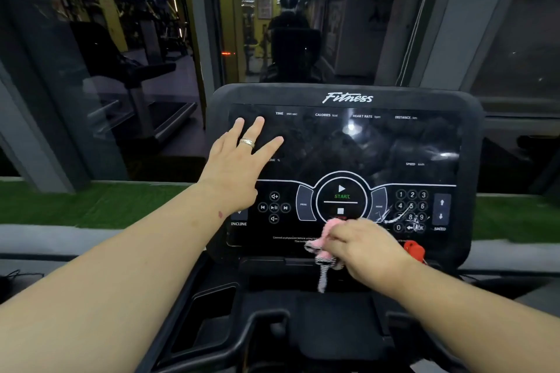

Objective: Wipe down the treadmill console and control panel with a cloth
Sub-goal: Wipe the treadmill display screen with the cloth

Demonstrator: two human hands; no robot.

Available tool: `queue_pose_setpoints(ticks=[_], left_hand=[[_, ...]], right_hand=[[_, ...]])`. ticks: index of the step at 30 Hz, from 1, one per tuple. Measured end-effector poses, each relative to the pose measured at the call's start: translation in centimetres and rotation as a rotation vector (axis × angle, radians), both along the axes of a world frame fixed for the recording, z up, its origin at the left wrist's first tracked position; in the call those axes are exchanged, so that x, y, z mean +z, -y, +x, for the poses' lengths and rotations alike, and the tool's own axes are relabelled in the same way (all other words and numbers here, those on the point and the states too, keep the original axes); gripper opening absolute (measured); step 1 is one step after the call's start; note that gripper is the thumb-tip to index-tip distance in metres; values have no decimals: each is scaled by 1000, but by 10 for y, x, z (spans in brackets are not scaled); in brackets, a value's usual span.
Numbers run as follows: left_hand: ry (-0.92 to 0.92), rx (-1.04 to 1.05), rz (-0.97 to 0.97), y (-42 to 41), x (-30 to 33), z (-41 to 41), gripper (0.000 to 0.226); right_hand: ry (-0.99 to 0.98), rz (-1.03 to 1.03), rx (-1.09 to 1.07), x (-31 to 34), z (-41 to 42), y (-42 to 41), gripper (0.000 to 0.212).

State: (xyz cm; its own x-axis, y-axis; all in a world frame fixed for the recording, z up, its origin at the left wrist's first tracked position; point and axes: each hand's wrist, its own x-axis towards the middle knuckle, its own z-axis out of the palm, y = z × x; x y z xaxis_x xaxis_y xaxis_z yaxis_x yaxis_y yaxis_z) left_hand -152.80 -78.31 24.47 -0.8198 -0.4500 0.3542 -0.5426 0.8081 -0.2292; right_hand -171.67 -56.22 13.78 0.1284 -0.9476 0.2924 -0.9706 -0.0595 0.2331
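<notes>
1. The treadmill console (348,99) stands in front of a window, black and glossy, with "Fitness" printed along its top edge.
2. The left hand (239,166) lies flat against the upper left part of the dark display (378,145), fingers straight and spread, holding nothing; a ring (247,142) sits on one finger.
3. The right hand (360,246) is curled around a pink cloth (321,240), grasping it and pressing it against the lower middle of the control panel (303,222), just under the round start and stop control (341,195).
4. A grey-and-white part of the cloth hangs down from the hand over the console's lower edge, in front of the dark tray (303,312) below.
5. Pale streaks mark the panel over the number keypad (411,210), just right of and above the cloth hand.
6. The volume and track buttons (274,207) sit left of the round control, partly beside the left wrist; the label "INCLINE" shows beneath that wrist.
7. The speed arrows (441,209) are at the panel's far right, and a red safety clip (413,250) sits at the lower right edge, close to the right wrist.
8. Green turf (91,206) runs along the base of the window on both sides of the console, and the glass reflects another treadmill (136,75) and ceiling lights.
</notes>
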Motion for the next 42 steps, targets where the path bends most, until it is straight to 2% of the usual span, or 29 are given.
queue_pose_setpoints(ticks=[3,6,9,11,12,13,16,18,19,22,24,27,29,32,34,36,38,40,42], left_hand=[[-23,25,38,-6,-1,-7,118],[-37,52,91,-15,0,-17,118],[-45,-28,55,-26,0,-30,115],[-53,-133,9,-35,1,-43,111],[-54,-172,-4,-40,1,-49,110],[-46,-196,-14,-43,0,-55,110],[16,-179,-37,-46,-5,-67,115],[37,-152,-55,-45,-10,-70,119],[36,-145,-60,-44,-11,-71,120],[39,-142,-64,-43,-11,-71,123],[39,-137,-63,-44,-11,-71,124],[39,-129,-47,-46,-11,-72,125],[41,-121,-43,-48,-10,-73,124],[37,-108,-38,-53,-9,-75,118],[33,-86,-39,-59,-8,-78,116],[27,-83,-24,-65,-7,-83,118],[32,-135,-36,-72,-7,-88,120],[39,-200,-64,-79,-8,-95,120],[66,-228,-71,-85,-10,-104,119]], right_hand=[[41,-189,-112,14,-31,-15,33],[227,-411,-297,-3,-17,-5,45],[239,-313,-200,-37,15,-4,38],[150,-202,-93,-27,10,-11,35],[143,-210,-101,-17,0,-14,32],[170,-268,-153,-7,-11,-17,31],[333,-495,-368,0,-18,-17,50],[397,-427,-376,-16,5,-11,53],[383,-356,-316,-25,16,-10,52],[208,-257,-116,-19,8,-18,43],[188,-363,-156,-2,-15,-24,46],[343,-561,-362,-4,-17,-26,54],[360,-482,-409,-24,2,-23,57],[250,-287,-216,-26,8,-30,50],[173,-324,-159,2,-10,-37,42],[235,-452,-213,21,-31,-40,42],[330,-515,-344,14,-34,-39,43],[368,-463,-388,-6,-21,-37,40],[300,-311,-275,-10,-13,-42,42]])
